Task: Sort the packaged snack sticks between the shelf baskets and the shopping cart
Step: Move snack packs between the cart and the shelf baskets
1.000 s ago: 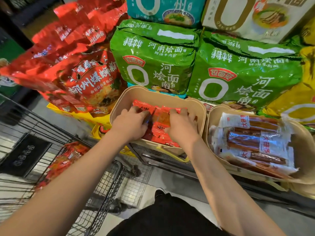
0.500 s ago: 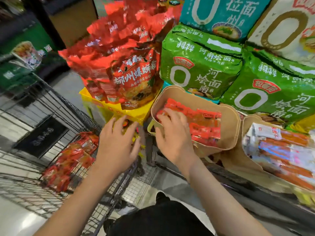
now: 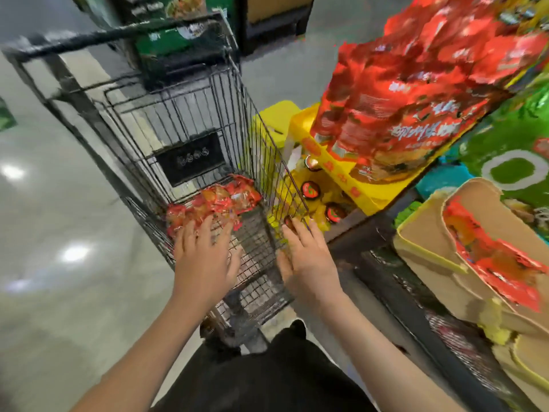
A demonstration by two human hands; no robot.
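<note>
A pile of red packaged snack sticks [image 3: 212, 205] lies on the floor of the black wire shopping cart [image 3: 190, 114]. My left hand [image 3: 203, 257] reaches into the cart with fingers spread, its fingertips at the near edge of the pile. My right hand [image 3: 307, 260] hovers with fingers straight at the cart's right wall and holds nothing. At the right, a tan shelf basket [image 3: 427, 248] holds more red snack stick packets [image 3: 493, 260]. The frame is blurred by motion.
Big red noodle bags [image 3: 401, 93] sit on a yellow display tray [image 3: 335, 171] above small round-lidded jars [image 3: 310, 190]. Green noodle packs [image 3: 517, 150] stand behind the basket. A dark metal shelf edge [image 3: 395, 292] runs beside the cart. Shiny grey floor [image 3: 59, 233] lies to the left.
The view has swung left from the shelf baskets to the cart. Both hands left the tan basket and moved over the cart, the left one reaching the red pile inside.
</note>
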